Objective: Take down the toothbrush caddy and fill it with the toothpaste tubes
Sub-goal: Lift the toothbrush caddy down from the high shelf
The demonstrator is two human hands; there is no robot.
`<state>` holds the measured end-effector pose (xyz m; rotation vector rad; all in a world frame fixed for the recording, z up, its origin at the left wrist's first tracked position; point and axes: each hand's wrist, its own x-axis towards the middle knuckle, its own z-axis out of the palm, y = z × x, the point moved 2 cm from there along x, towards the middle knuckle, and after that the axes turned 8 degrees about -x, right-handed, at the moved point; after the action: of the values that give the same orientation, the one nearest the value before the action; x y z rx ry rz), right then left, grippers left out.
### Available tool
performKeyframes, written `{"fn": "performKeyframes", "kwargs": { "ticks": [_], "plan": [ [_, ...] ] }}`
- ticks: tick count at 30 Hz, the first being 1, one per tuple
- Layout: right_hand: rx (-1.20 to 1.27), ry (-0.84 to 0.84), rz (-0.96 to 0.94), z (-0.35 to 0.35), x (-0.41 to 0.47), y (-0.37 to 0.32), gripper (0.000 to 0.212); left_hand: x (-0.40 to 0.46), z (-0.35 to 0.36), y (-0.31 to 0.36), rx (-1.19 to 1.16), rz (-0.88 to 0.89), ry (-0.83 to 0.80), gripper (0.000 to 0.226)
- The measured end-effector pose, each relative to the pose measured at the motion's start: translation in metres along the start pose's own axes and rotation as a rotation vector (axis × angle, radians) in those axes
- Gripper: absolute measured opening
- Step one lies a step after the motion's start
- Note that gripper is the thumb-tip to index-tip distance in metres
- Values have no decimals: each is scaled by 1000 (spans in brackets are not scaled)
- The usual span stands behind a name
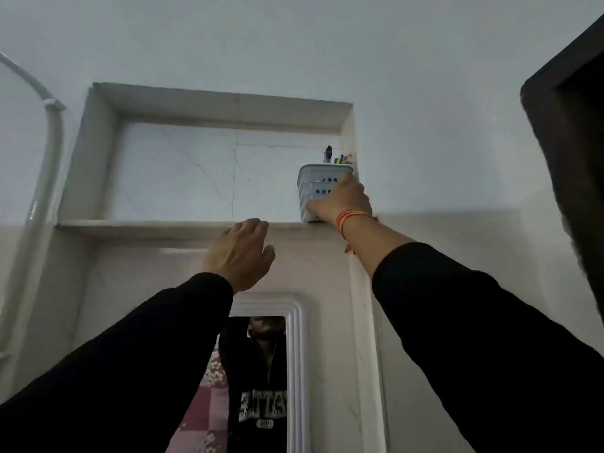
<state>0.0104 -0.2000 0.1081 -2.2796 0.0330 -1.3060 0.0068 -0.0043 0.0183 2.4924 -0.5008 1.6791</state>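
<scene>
While our right hand (344,204) clamps its fingers on the white caddy (313,191) in the niche corner, our left hand (240,253) rests fingers loosely apart at the shelf (147,225) edge.

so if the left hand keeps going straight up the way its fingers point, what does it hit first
Most likely the front edge of the niche ledge: the left hand is open, its fingertips right at that lip. Depth is unclear, so it may already be touching. The caddy sits off to its right.

Likely a home bathroom, marble-tiled wall niche (176,171), framed mirror (295,354) below, white pipe (49,152) at left
</scene>
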Motion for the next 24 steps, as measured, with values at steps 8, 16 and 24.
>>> {"fn": "performKeyframes", "kwargs": {
  "ticks": [8,16,24],
  "plan": [
    [4,94,100,30,29,-8,137,-4,25,-25,65,98,108,55],
    [219,73,129,4,3,-11,134,-5,15,-23,-3,89,33,58],
    [422,24,111,-39,-62,-7,117,-39,-15,-18,-236,-19,18,45]
  ]
}}
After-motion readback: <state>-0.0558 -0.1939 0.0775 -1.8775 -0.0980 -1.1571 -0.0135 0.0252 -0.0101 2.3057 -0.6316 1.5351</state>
